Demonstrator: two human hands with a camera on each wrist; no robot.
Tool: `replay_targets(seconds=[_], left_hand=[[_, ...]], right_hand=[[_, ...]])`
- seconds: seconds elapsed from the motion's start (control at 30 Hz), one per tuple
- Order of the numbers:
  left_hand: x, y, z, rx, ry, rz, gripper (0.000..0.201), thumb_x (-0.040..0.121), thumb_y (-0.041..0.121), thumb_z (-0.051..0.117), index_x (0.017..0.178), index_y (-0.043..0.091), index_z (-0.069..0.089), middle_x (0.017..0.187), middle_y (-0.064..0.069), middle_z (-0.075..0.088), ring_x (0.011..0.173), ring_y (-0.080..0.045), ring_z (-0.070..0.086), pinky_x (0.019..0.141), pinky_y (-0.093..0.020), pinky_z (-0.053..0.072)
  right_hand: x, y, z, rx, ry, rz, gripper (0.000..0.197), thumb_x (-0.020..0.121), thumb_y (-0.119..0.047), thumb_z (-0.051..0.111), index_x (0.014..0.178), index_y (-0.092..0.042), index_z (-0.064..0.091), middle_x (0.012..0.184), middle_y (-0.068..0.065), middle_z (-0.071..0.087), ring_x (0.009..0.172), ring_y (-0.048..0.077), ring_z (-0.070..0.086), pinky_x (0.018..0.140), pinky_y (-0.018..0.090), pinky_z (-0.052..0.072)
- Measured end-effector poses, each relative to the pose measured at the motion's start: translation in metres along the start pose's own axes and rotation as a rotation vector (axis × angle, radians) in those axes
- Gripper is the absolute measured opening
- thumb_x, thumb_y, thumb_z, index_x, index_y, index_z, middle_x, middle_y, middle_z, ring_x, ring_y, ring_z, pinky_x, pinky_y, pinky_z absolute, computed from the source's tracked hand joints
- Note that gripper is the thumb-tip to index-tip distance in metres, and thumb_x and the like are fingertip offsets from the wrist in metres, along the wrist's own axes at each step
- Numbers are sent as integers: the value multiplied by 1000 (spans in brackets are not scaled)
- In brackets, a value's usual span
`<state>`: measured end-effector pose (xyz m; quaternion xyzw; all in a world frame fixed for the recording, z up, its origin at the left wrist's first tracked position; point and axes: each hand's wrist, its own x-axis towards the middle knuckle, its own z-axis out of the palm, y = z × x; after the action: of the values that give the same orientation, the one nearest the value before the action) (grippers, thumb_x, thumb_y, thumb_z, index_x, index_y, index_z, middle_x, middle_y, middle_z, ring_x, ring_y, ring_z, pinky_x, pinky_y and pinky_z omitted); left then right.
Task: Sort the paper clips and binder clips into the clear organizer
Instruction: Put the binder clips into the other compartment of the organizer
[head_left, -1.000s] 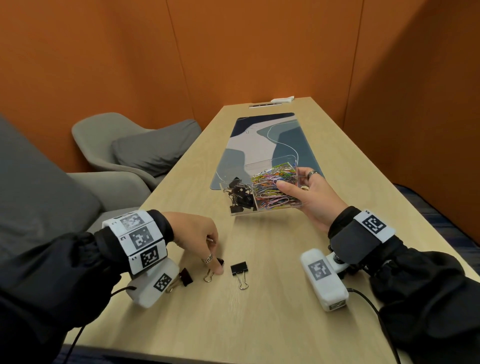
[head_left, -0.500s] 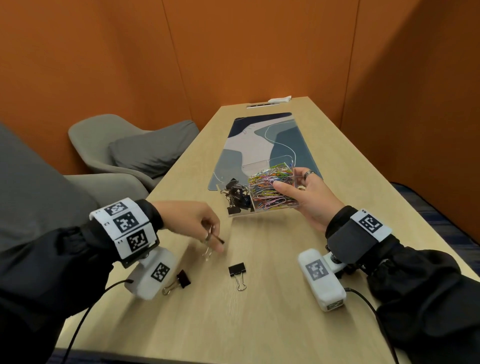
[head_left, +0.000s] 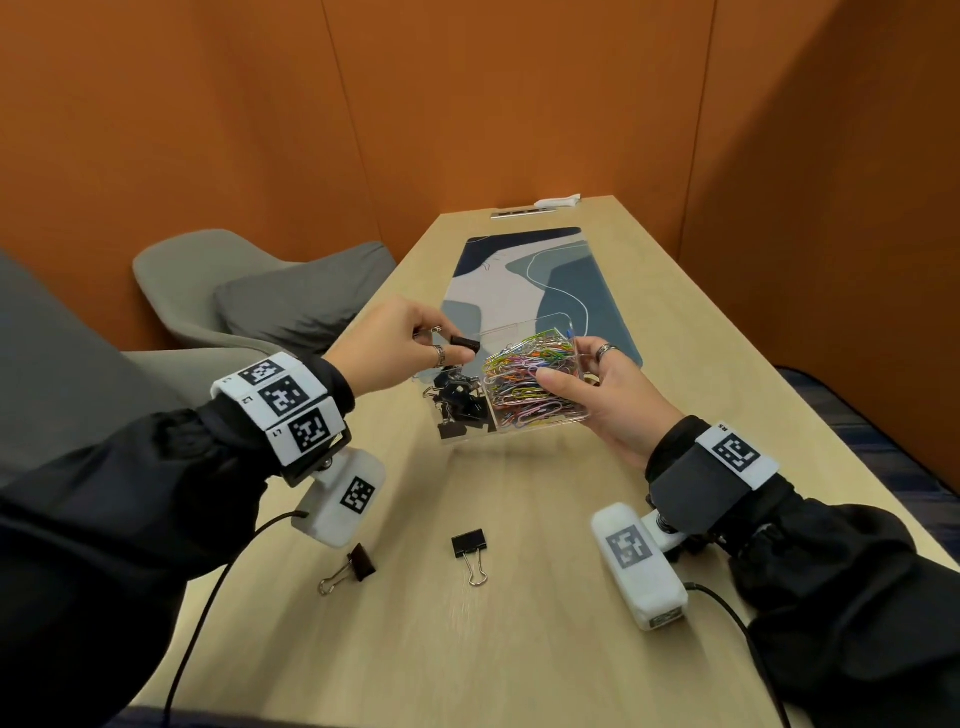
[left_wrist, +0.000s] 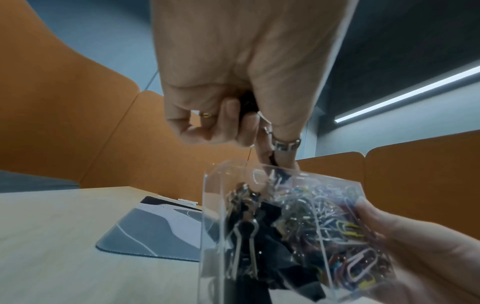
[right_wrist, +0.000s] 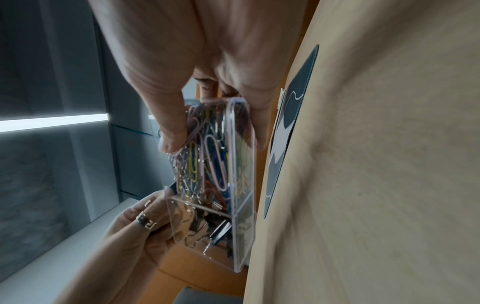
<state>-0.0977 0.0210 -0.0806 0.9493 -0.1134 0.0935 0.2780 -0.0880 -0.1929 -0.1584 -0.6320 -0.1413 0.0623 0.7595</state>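
My right hand (head_left: 582, 384) grips the clear organizer (head_left: 524, 434) and holds it lifted and tilted above the table. Its right compartment is full of coloured paper clips (head_left: 524, 374); its left compartment holds several black binder clips (head_left: 457, 400). My left hand (head_left: 441, 345) pinches a black binder clip (head_left: 464, 343) just over the left compartment. In the left wrist view the left hand (left_wrist: 270, 152) sits at the organizer's (left_wrist: 207, 205) top edge. In the right wrist view the right hand (right_wrist: 207, 123) clasps the organizer (right_wrist: 239, 205). Two black binder clips (head_left: 470, 545) (head_left: 358, 566) lie on the table near me.
A blue and grey desk mat (head_left: 524, 280) lies beyond the organizer on the long wooden table (head_left: 519, 649). Grey chairs (head_left: 249, 291) stand to the left. Orange walls close in the far end and right side. A white object (head_left: 558, 201) rests at the table's far edge.
My left hand picked a binder clip off the table and carried it up to the organizer's left compartment. My right hand lifted and tilted the organizer toward it.
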Motion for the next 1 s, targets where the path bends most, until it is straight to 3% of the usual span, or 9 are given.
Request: replay_targets(seconds=[0.1, 0.17, 0.27, 0.33, 0.47, 0.6, 0.77, 0.9, 1.0], left_hand=[[-1, 4, 0, -22, -47, -23, 24, 80, 47, 66, 84, 23, 68, 41, 10, 29, 45, -8, 24, 47, -21, 17], [-2, 5, 0, -26, -42, -41, 29, 86, 48, 57, 92, 20, 64, 55, 8, 36, 52, -10, 32, 52, -25, 24], [-3, 4, 0, -111, -37, -83, 29, 101, 24, 32, 102, 14, 59, 73, 10, 42, 62, -1, 40, 60, -20, 33], [-4, 2, 0, -128, -55, -95, 33, 99, 8, 26, 101, 14, 59, 73, 10, 41, 62, -1, 40, 61, -20, 33], [-4, 1, 1, -64, -105, -38, 30, 100, 6, 35, 110, 18, 60, 87, 12, 50, 72, -1, 44, 64, -14, 38], [-2, -4, 2, -52, -3, 33, 20, 92, 14, 58, 110, 22, 66, 78, 5, 55, 63, -11, 51, 72, -34, 46], [-5, -5, 0, -119, 70, 29, 33, 73, 21, 80, 103, 23, 65, 76, 2, 71, 70, -13, 64, 74, -31, 50], [-6, -4, 2, -84, 89, 9, 25, 80, 31, 73, 102, 26, 64, 73, 10, 73, 72, -14, 63, 69, -21, 46], [-7, -2, 3, -77, 111, 11, 17, 89, 37, 60, 100, 26, 65, 78, 13, 73, 82, -23, 65, 76, -29, 49]], right_hand=[[1, 1, -1, -9, 2, 1, 54, 60, -30, 75, 107, -19, 52, 120, 13, 61, 111, 31, 61, 98, 50, 48], [1, 1, -1, -5, 4, 4, 51, 65, -26, 75, 109, -18, 51, 119, 13, 62, 111, 31, 61, 98, 50, 48], [1, 0, 0, -16, 16, 6, 57, 63, -28, 75, 113, -16, 50, 120, 13, 61, 111, 30, 61, 98, 49, 48], [1, 0, 0, -15, 19, 7, 60, 59, -30, 75, 112, -17, 50, 120, 13, 61, 111, 30, 61, 98, 50, 48], [1, 0, 0, -6, 25, 5, 52, 63, -26, 75, 108, -18, 51, 119, 12, 61, 111, 30, 61, 98, 49, 48], [2, 1, -1, -12, 30, 11, 49, 69, -22, 74, 111, -16, 51, 119, 12, 61, 111, 30, 61, 97, 48, 49], [3, 1, -1, -10, 45, 22, 43, 78, -14, 71, 115, -14, 49, 120, 12, 60, 112, 31, 60, 97, 46, 50], [2, 1, -1, 14, 49, 23, 38, 79, -12, 69, 111, -15, 49, 119, 12, 60, 112, 31, 60, 94, 44, 51], [3, 1, -1, 7, 48, 21, 37, 80, -12, 69, 111, -16, 49, 116, 9, 62, 111, 30, 61, 96, 45, 50]])
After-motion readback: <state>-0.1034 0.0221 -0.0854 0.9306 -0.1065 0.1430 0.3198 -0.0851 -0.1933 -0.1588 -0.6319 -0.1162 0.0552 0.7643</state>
